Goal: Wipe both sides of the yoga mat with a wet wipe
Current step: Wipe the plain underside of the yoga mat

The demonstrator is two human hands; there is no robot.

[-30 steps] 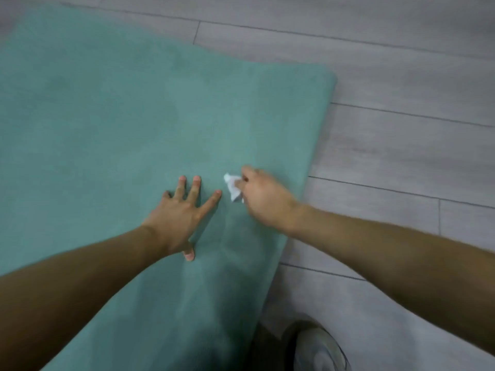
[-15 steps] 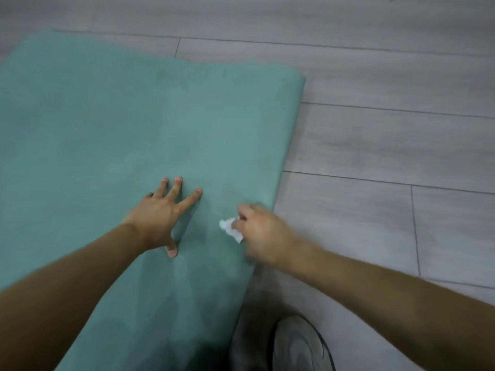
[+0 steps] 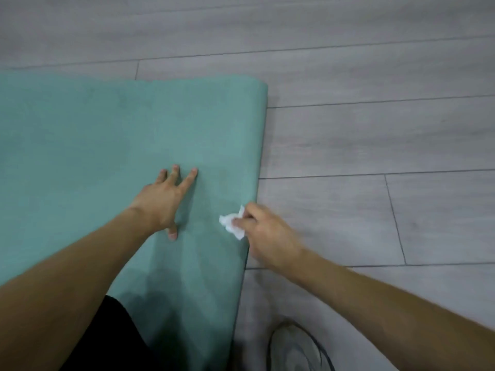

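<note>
A teal yoga mat [image 3: 107, 145] lies flat on the floor and fills the left half of the view; its far end and right edge show. My left hand [image 3: 163, 202] presses flat on the mat with its fingers spread. My right hand [image 3: 265, 234] pinches a crumpled white wet wipe [image 3: 231, 222] and holds it on the mat right at the right edge.
Grey wood-look floor planks [image 3: 375, 140] run to the right of and beyond the mat. A grey shoe [image 3: 297, 349] stands on the floor at the bottom, just right of the mat edge. A black-clothed leg [image 3: 112, 341] shows at the bottom left.
My right hand has drawn the wipe from beside my left fingertips back and rightward to the mat's right edge. The view has shifted, showing more of the mat's far end.
</note>
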